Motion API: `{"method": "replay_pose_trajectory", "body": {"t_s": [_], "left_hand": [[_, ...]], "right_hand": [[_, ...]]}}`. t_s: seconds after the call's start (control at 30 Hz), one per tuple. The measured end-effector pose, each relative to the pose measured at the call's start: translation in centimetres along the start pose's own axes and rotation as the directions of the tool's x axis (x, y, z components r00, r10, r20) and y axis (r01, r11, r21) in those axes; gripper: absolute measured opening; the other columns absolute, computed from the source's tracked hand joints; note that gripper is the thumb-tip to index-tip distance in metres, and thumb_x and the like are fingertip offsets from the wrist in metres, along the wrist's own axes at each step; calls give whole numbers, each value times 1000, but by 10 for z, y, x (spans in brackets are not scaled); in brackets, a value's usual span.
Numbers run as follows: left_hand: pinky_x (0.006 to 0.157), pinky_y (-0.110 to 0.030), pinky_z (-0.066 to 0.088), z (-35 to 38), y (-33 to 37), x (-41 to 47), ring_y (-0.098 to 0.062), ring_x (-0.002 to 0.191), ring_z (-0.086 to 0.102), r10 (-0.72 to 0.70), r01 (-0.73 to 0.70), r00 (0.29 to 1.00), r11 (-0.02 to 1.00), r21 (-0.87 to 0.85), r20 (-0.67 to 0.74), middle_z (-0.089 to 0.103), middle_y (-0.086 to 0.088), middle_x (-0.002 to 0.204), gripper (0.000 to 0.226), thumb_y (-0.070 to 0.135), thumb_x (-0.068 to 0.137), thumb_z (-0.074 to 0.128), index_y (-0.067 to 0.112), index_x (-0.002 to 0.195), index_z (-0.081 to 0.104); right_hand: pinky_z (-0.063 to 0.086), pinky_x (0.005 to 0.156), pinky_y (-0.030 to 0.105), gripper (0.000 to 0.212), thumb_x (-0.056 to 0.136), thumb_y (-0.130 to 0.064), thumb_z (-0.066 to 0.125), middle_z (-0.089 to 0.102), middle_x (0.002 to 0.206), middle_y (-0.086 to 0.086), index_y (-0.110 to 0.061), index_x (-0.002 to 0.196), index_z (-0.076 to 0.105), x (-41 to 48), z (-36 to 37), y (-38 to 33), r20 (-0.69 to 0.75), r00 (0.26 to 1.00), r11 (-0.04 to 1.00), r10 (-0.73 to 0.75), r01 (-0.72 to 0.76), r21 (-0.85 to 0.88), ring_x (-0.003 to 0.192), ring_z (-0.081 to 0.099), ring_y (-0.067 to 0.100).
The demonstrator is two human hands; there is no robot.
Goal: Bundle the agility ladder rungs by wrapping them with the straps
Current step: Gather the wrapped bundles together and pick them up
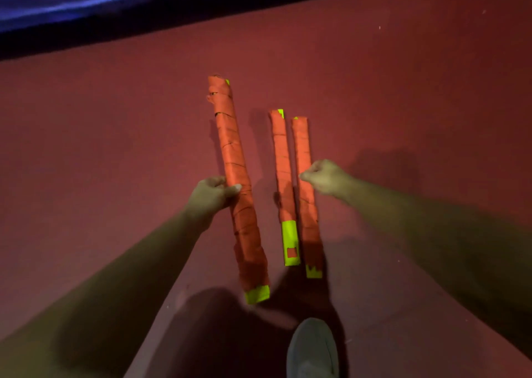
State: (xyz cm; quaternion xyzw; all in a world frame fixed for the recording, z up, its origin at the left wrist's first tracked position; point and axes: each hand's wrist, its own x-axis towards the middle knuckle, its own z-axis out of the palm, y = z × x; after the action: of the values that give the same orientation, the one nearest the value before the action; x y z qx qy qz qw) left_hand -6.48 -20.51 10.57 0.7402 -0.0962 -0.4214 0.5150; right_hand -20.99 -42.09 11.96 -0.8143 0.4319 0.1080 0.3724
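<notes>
Risks:
- The thick bundle (248, 233) is held at one point near its middle. Its long lower end hangs toward the bottom of the frame, so it could swing or tip if the grip eases.
- The orange strap (230, 147) winds are uneven, bunched and creased at the top end. With no visible tuck or fastening, they could slacken and spiral off, letting rungs slide out at the yellow-green end (257, 293).
- The middle bundle (280, 161) shows a long bare yellow-green stretch at its lower end. Wrapping looks short there and may creep.
- The frame is dim and motion-blurred, so loose strap tails are hard to spot.

Positions:
- The left hand (211, 196), left of centre, grips the thick bundle, fingers curled round it, thumb tip across the front. The bundle runs from upper centre down to lower centre. Judging by the shadow cast to its right, it is off the floor (403, 89).
- The right hand (325, 180), right of centre, is curled like a fist, knuckles at the right edge of the thin bundle (302, 147). I cannot tell whether it pinches a strap edge or holds nothing.
- The middle and thin bundles lie side by side on the floor, just beside each other, between the two hands.
- A shoe (312, 349) is at bottom centre and a blue cloth (86, 3) at upper left.
</notes>
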Motion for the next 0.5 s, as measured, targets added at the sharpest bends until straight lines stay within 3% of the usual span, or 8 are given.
{"method": "replay_pose_trajectory", "body": {"t_s": [0.13,0.23,0.37,0.43,0.5], "left_hand": [[61,-17,53,27,-28,41,-7,63,59,-54,51,998,996,66,38,63,0,72,12,2,87,68,11,79,66],[61,-15,53,49,-47,60,-4,62,62,-86,79,993,993,82,78,65,-1,74,10,-2,88,66,7,90,67],[80,-39,54,68,-69,77,-19,78,60,-93,73,990,980,186,102,65,-9,81,15,14,75,76,14,87,68],[83,-47,54,75,-80,83,-19,77,58,-112,88,990,963,254,84,64,-7,76,13,19,75,77,16,83,67],[79,-48,54,81,-91,89,-18,74,58,-118,93,991,952,292,68,63,-7,74,26,34,68,77,14,82,67]], "right_hand": [[28,50,30,34,91,-23,58,49,59,5,-12,60,51,22,23,34,-18,997,996,78,-77,50,64,48,19],[28,46,28,37,90,-23,59,48,58,5,-13,56,48,34,39,61,-2,991,990,132,-132,49,67,49,20],[36,52,26,21,88,-24,64,61,79,9,-8,75,61,40,49,89,42,975,971,220,-223,85,76,58,23],[38,54,25,22,85,-22,69,59,72,3,-10,71,58,40,53,99,94,966,964,241,-250,94,72,58,21],[37,47,24,27,81,-19,72,53,60,-1,-13,61,54,42,62,110,140,958,955,252,-269,124,58,52,16]]}}
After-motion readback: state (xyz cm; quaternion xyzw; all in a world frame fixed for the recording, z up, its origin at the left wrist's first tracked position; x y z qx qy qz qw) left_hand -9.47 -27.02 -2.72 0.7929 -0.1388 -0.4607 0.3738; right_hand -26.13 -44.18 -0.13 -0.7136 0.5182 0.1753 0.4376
